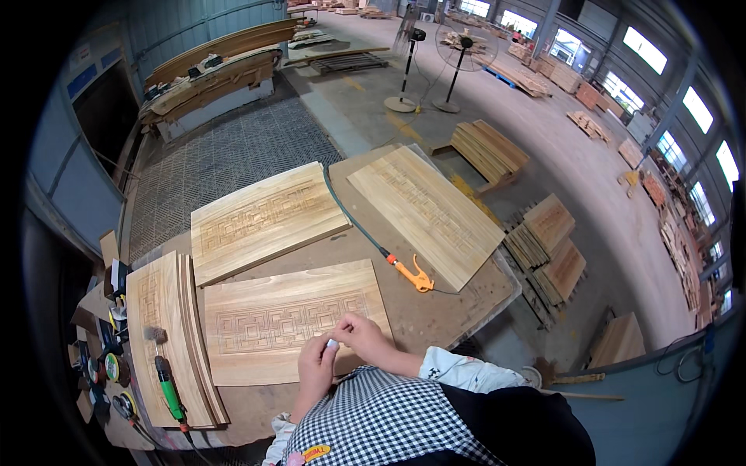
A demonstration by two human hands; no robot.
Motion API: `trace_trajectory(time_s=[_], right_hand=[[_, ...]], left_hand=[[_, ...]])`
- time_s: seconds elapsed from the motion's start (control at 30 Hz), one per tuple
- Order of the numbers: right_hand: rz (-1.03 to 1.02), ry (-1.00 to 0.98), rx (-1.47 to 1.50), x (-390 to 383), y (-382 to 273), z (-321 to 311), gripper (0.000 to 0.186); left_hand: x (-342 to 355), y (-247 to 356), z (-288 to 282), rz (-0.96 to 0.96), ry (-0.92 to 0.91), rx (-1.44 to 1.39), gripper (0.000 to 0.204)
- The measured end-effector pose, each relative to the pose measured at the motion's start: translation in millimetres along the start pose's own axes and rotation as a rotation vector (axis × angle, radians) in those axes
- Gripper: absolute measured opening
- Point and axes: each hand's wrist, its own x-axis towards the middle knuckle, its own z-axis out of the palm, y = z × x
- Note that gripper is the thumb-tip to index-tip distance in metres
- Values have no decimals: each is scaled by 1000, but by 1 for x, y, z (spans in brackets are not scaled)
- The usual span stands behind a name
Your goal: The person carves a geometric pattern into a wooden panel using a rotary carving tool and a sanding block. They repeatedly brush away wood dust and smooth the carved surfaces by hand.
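Over the near edge of a carved wooden panel (291,283), my two hands meet in front of my body. My left hand (315,365) is closed, with a small white piece (332,344) at its thumb and fingertips; whether it is held or wrapped on a finger I cannot tell. My right hand (361,335) pinches close beside it, its fingertips touching the left hand's. What lies between the fingers is too small to name. The panel lies flat on the table, its pale face cut with a geometric lattice pattern.
An orange air blow gun (416,273) on a hose lies right of the panel. A green rotary tool (169,388) with a brush head rests on stacked panels (148,334) at left. More carved panels lie at the back left (268,217) and right (427,210) of the table (435,314).
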Motion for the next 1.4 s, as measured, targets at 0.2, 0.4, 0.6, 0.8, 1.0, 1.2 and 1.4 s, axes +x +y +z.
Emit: trace_trajectory(time_s=[0.2, 0.4, 0.6, 0.8, 1.0, 1.2, 1.4], right_hand=[[-2, -194, 162, -2, 21, 25, 29], [10, -384, -50, -3, 23, 23, 25], [-32, -366, -145, -7, 22, 20, 27], [-83, -102, 12, -10, 16, 20, 30], [-170, -135, -247, -7, 21, 12, 21], [-211, -153, -376, -3, 24, 11, 22], [-352, -44, -786, 25, 99, 9, 34]], left_hand=[[7, 7, -3, -339, 177, -618, 21], [3, 7, -5, -281, 129, -696, 20], [-1, 6, -4, -287, 129, -685, 17], [1, -6, -19, -323, 171, -531, 5], [-22, -24, -15, -415, 20, -473, 4], [-27, -20, 0, -573, 41, -694, 4], [-43, -59, -31, -628, 276, -556, 10]])
